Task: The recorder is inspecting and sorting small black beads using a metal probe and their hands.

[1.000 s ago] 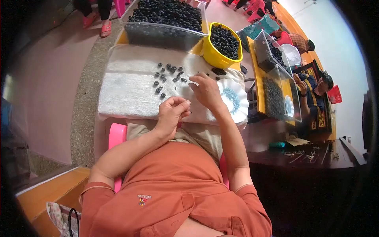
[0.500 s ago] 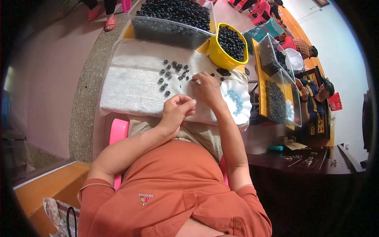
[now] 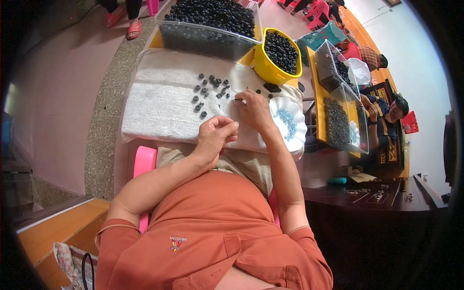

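My left hand (image 3: 212,140) is closed at the near edge of the white towel (image 3: 159,106), thumb against curled fingers; whatever they may hold is hidden. Farther forward and to the right, my right hand (image 3: 254,112) reaches over the towel, its thumb and forefinger pinched at a small dark piece by the fingertips. Loose black ring-like pieces (image 3: 204,114) lie scattered left of that hand, with a few smaller bits among them. Just right of it sits a white scalloped dish (image 3: 296,141) holding small clear blue pieces (image 3: 286,123).
Beyond the towel stand a clear tub (image 3: 208,43) and a yellow basket (image 3: 267,70), both full of black pieces. More clear bins (image 3: 338,118) sit on a table to the right, where another person (image 3: 386,113) is seated. A pink chair (image 3: 145,162) is beneath me.
Both hands keep nearly the same pose and place. The table and its things sit very slightly farther left in the picture.
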Demonstrator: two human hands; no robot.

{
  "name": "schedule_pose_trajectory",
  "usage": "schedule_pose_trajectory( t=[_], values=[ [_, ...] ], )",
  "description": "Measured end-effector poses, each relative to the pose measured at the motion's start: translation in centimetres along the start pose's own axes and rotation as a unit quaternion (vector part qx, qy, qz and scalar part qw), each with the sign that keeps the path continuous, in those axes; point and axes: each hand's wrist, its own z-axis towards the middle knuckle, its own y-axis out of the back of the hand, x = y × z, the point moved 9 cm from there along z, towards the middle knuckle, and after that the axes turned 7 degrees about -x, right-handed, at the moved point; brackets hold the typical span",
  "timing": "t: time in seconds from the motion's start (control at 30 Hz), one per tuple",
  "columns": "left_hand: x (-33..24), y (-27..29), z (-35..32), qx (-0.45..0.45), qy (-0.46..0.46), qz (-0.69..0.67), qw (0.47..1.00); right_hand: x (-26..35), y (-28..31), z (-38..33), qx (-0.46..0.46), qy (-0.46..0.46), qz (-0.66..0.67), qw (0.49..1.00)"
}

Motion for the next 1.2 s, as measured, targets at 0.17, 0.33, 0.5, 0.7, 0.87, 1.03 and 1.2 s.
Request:
schedule_pose_trajectory(
  t=[0.17,0.33,0.5,0.7,0.87,1.03,1.2],
  values=[
    [-0.05,-0.26,-0.13,0.003,-0.001,0.004,1.0,0.39,0.05,-0.07,0.001,0.009,-0.01,1.0],
    [-0.08,-0.14,-0.1,0.005,-0.009,0.001,1.0,0.87,0.05,0.01,0.008,0.012,-0.017,1.0],
    [-0.06,-0.19,-0.12,0.002,-0.006,0.002,1.0,0.68,0.16,-0.14,-0.001,0.017,-0.02,1.0],
    [-0.03,-0.15,-0.17,0.004,-0.001,0.004,1.0,0.55,0.2,-0.43,-0.003,0.006,0.004,1.0],
    [-0.04,-0.19,-0.25,0.005,-0.002,0.004,1.0,0.86,0.47,-0.67,-0.02,0.014,0.004,1.0],
    [-0.01,-0.31,-0.28,0.005,0.002,0.004,1.0,0.7,0.38,-0.77,-0.02,0.014,0.0,1.0],
    [-0.24,-0.24,-0.42,-0.005,0.005,0.004,1.0,0.86,0.23,-0.62,-0.009,0.023,0.0,1.0]
  ],
)
